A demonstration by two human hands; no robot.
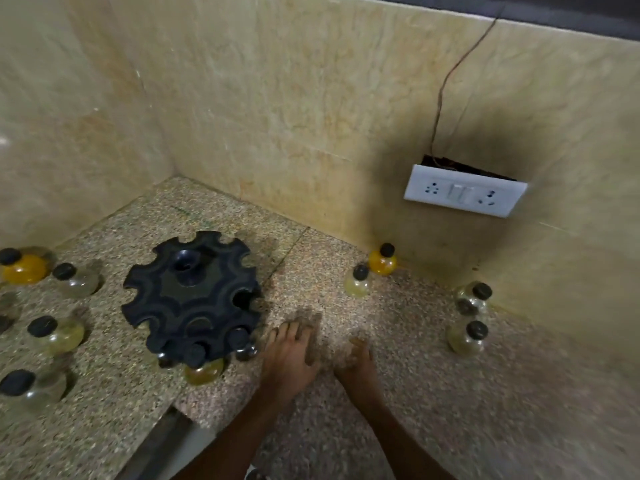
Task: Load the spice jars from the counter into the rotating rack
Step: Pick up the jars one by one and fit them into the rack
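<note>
Rack sitting flat, hub pointing up; three jars hanging in near slots. Loose jars standing upright. Left hand, right hand hovering spread, gripping nothing.

Speckled granite counter tucked into a corner of beige marble-look wall tiles. White switch plate sits crooked on the right-hand wall, sooty dark smudge all around it, thin wire running up from behind it.

rack on counter, jars left and right
</note>
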